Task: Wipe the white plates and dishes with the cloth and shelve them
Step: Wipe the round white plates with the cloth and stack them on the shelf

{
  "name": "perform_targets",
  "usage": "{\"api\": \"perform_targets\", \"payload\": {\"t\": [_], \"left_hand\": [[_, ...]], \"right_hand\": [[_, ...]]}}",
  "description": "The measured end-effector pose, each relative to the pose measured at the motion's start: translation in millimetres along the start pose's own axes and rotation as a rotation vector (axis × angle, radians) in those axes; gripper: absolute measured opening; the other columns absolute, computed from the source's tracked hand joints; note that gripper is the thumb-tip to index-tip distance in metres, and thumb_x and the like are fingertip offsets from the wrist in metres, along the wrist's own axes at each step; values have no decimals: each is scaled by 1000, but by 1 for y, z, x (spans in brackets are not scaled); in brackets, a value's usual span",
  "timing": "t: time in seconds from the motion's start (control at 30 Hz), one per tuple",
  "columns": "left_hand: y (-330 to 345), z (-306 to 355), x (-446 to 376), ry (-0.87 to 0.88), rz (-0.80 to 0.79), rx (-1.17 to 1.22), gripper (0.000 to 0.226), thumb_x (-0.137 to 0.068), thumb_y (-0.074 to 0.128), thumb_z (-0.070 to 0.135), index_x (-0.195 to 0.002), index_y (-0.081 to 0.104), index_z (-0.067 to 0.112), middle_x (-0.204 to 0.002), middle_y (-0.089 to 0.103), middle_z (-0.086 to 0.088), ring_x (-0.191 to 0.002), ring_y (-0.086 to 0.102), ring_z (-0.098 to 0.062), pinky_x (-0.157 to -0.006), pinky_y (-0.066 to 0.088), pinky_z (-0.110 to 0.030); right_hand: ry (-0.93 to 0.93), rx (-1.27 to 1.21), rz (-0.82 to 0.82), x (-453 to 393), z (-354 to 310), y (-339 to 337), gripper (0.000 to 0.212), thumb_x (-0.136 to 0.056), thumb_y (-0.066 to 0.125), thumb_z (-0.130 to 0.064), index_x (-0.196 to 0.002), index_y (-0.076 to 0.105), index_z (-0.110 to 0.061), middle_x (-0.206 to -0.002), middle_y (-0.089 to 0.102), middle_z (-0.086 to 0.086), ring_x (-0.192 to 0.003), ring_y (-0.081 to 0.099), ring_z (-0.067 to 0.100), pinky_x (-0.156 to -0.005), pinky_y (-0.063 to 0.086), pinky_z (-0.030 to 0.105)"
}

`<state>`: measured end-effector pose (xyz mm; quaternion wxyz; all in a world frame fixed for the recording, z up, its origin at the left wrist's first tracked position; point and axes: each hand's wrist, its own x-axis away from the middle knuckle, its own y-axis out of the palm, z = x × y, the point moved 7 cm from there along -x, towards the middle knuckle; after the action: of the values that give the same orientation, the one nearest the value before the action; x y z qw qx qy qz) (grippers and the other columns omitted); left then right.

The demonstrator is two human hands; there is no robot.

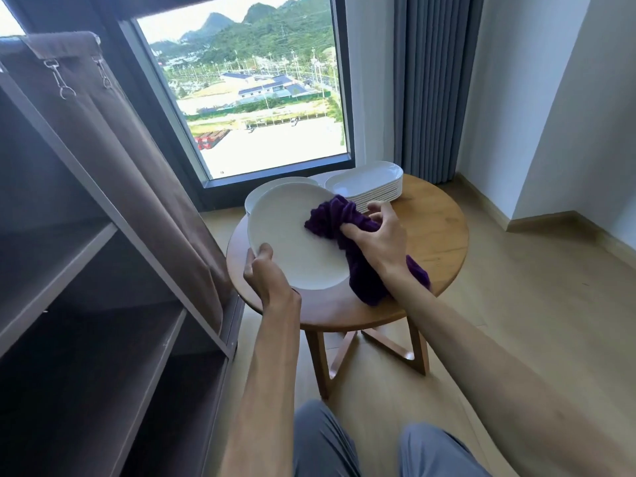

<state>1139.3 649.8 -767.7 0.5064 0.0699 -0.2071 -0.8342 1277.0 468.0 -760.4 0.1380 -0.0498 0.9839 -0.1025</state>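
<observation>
A round white plate point(289, 232) is tilted above the round wooden table point(437, 232). My left hand point(265, 273) grips its near rim, thumb on top. A purple cloth point(330, 218) lies bunched on the plate's right side and hangs down past its edge. My right hand point(378, 239) grips that cloth and presses it on the plate. Behind the held plate sits a stack of round white plates point(261, 194), mostly hidden. To its right stands a stack of oval white dishes point(368, 184).
A brown fabric shelf unit point(86, 287) with open shelves stands at the left, its curtain point(113, 160) drawn aside. A large window point(254, 91) is behind the table, grey curtains point(430, 87) at its right. Wooden floor lies to the right. My knees are below.
</observation>
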Motion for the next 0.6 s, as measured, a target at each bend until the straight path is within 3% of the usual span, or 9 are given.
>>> {"api": "perform_targets", "payload": {"t": [0.1,0.23,0.33,0.47,0.53,0.6], "left_hand": [[-4,-4,-1,-17,37,26,27,-95,54,23,-94,72,43,-96,76,10,-99,68,-21,-74,62,-36],[-9,-27,-4,-224,15,58,21,-102,52,13,-116,61,27,-118,69,-4,-106,66,-28,-90,60,-45],[-3,-42,3,-376,-111,58,29,-104,49,4,-128,55,18,-113,67,-6,-102,65,-28,-87,57,-46],[0,-52,14,-539,-215,62,20,-105,45,-1,-115,57,10,-91,74,-8,-81,70,-27,-68,56,-44],[1,-55,20,-625,-234,53,14,-102,48,-2,-108,59,6,-75,76,-8,-65,75,-25,-52,59,-39],[-1,-59,26,-696,-243,24,10,-98,53,-3,-104,59,3,-76,73,-11,-56,73,-24,-45,57,-32]], "right_hand": [[165,-386,-96,1,17,5,20,-91,73,-35,-105,70,-21,-97,73,0,-99,69,24,-80,55,28],[279,-840,-204,0,19,10,42,-100,58,-39,-129,65,-9,-122,67,25,-106,62,36,-98,51,50],[261,-893,-299,-7,2,14,48,-97,58,-46,-125,65,-8,-120,67,22,-106,63,35,-100,50,50],[207,-939,-372,-24,-31,11,24,-88,63,-36,-96,63,-13,-89,60,9,-84,58,22,-82,45,38],[194,-966,-433,-29,-45,14,20,-88,59,-34,-87,67,-16,-82,61,5,-78,59,15,-78,47,31],[153,-1012,-478,-31,-56,18,21,-87,60,-34,-77,72,-20,-74,64,-1,-73,62,11,-73,50,25]]}}
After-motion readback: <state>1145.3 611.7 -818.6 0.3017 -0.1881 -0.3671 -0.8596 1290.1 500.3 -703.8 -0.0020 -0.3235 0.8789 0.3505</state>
